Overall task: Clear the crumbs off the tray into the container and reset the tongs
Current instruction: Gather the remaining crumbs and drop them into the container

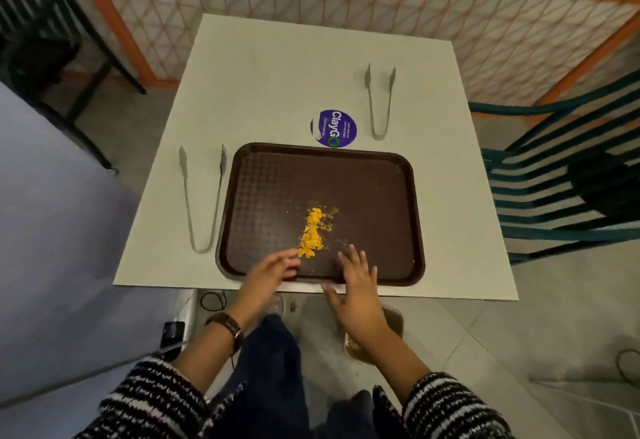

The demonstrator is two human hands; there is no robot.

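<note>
Below, container half hidden by right hand, left hand blurred, both grips open, empty.

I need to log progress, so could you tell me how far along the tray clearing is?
Early. Done: nothing visible; the yellow crumbs are on the tray. In hand: both open hands, left hand and right hand, at its near edge. Left: tipping crumbs out; the left tongs and right tongs lie untouched.

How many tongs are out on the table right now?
2. One pair of tongs lies left of the brown tray, close beside its rim. The other pair lies farther back on the right, beside the purple sticker. None seem hidden.
</note>
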